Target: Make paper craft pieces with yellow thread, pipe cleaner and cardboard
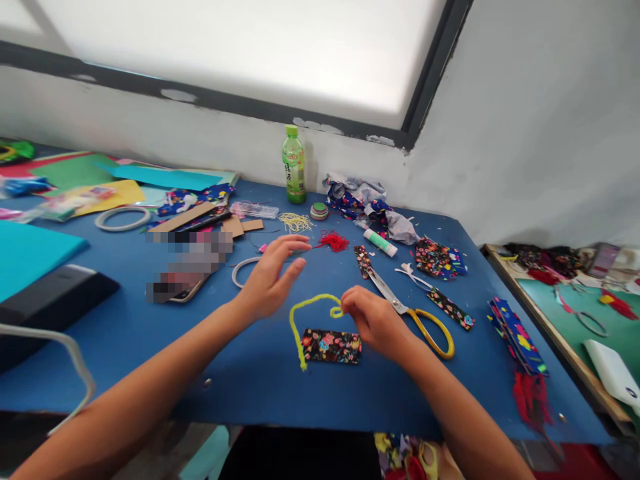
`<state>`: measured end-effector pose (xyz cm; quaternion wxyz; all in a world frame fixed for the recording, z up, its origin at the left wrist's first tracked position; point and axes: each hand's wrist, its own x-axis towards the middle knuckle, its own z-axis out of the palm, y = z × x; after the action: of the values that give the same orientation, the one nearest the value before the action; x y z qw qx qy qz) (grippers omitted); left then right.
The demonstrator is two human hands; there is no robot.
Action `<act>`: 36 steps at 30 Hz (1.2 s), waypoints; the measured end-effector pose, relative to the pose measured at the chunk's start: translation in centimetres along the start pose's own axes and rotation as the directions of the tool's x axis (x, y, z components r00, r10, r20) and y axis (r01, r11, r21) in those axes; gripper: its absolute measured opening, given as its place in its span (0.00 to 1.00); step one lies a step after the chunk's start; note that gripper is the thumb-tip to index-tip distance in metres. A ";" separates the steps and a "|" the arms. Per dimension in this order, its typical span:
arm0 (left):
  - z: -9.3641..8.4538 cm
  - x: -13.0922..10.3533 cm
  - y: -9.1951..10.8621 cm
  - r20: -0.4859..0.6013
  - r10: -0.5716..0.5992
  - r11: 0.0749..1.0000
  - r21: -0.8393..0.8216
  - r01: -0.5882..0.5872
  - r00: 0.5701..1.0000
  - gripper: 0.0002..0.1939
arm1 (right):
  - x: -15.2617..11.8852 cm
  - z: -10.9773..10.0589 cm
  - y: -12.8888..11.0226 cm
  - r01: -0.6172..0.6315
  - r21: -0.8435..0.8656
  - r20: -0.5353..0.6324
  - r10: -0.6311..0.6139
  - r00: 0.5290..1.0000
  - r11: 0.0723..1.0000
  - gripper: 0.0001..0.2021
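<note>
A yellow pipe cleaner (pixel 311 299), bent at a corner and curled at one end, is pinched at its curl by my right hand (pixel 373 319). Its other end hangs down beside a black floral fabric strip (pixel 333 347) on the table. My left hand (pixel 275 275) is raised with its fingers apart and holds nothing. Below that hand, partly covered by it, lies a white ring (pixel 239 272). Scissors with yellow handles (pixel 434 333) lie just beyond my right hand, their blades partly over another floral strip (pixel 363 261).
On the blue table (pixel 240 393) stand a green bottle (pixel 294 167) and a tape roll (pixel 319 211). Red threads (pixel 332 241), a glue stick (pixel 380 243), fabric scraps (pixel 437 259) and a blurred-out phone (pixel 193 267) lie around. A folded blue fabric piece (pixel 517 337) is at the right edge.
</note>
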<state>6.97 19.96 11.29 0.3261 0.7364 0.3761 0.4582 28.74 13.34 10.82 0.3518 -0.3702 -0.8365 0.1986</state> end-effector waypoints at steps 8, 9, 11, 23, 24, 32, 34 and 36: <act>0.5 -0.7 1.4 0.542 -0.203 0.974 0.194 0.114 0.815 0.17 | -0.1 0.2 0.3 -0.213 -0.126 -0.040 0.209 0.977 0.969 0.10; 0.5 -0.7 1.2 0.497 -0.216 0.973 0.186 0.140 0.841 0.18 | 0.0 0.2 0.3 -0.250 -0.128 -0.067 0.243 0.968 0.960 0.10; 0.5 -0.7 1.0 0.438 -0.233 0.970 0.172 0.174 0.868 0.18 | 0.0 0.2 0.3 -0.273 -0.123 -0.082 0.265 0.961 0.954 0.10; 2.7 -2.0 0.2 0.603 -0.114 0.992 0.110 0.060 0.790 0.18 | -0.3 2.0 0.6 -0.133 -0.006 -0.152 0.131 0.980 0.991 0.09; 2.6 -2.1 0.3 0.612 -0.106 0.992 0.113 0.046 0.784 0.18 | -0.3 2.1 0.5 -0.125 0.017 -0.160 0.126 0.979 0.992 0.09; 3.0 -2.6 1.1 0.674 -0.182 0.983 0.103 0.153 0.716 0.23 | -0.4 2.6 -0.5 -0.062 0.235 -0.266 0.125 0.956 0.970 0.13; 3.7 -3.1 1.0 0.686 -0.199 0.974 0.061 0.218 0.699 0.24 | -0.5 2.8 -0.7 -0.049 0.246 -0.289 0.121 0.950 0.968 0.14; 4.4 -3.5 0.9 0.700 -0.221 0.950 -0.004 0.313 0.679 0.24 | -0.6 3.0 -0.8 -0.044 0.243 -0.314 0.122 0.942 0.969 0.14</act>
<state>10.18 15.92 8.89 0.5507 0.7691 0.3015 0.1199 26.44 12.15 9.02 0.5175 -0.3894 -0.7212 0.2458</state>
